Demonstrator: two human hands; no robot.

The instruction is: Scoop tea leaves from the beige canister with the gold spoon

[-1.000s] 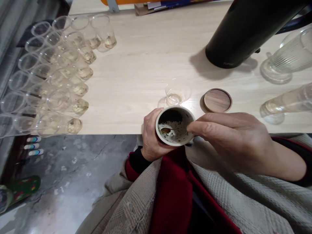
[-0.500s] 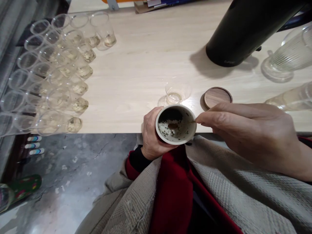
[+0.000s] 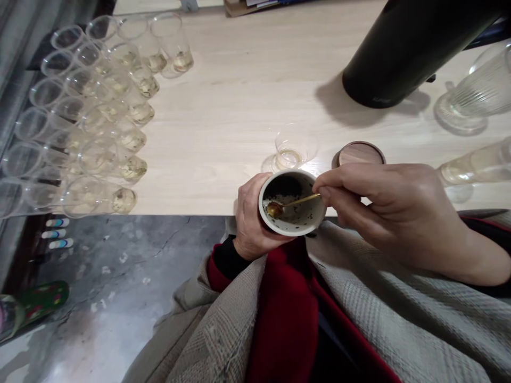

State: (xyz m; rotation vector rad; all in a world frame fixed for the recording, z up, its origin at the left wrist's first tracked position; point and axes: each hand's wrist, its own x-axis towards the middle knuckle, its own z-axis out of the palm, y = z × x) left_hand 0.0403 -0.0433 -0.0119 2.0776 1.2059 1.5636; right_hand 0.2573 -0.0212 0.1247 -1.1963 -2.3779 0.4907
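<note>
My left hand (image 3: 252, 217) wraps round a pale canister (image 3: 311, 215) at the table's front edge, its mouth tilted up towards me. Dark loose bits, like tea leaves, lie in it and cling to the inner wall. Between thumb and fingers, my right hand (image 3: 383, 213) pinches the thin handle of a small gold spoon (image 3: 275, 209). The spoon's bowl is inside the canister, near its left wall. Just behind the canister a clear cup (image 3: 290, 151) holds a little pale liquid. Partly hidden by my right hand is a round wooden lid (image 3: 361, 153).
Rows of clear plastic cups (image 3: 101, 111) with pale liquid and dark bits fill the table's left end. A large black jug (image 3: 403, 58) stands back right, beside a ribbed glass (image 3: 475, 96). Another glass of pale liquid (image 3: 467, 165) is at the right.
The spoon has shifted left and up inside the canister, its gold bowl and handle now showing more clearly. My right hand has moved slightly left, over the wooden lid's front edge.
</note>
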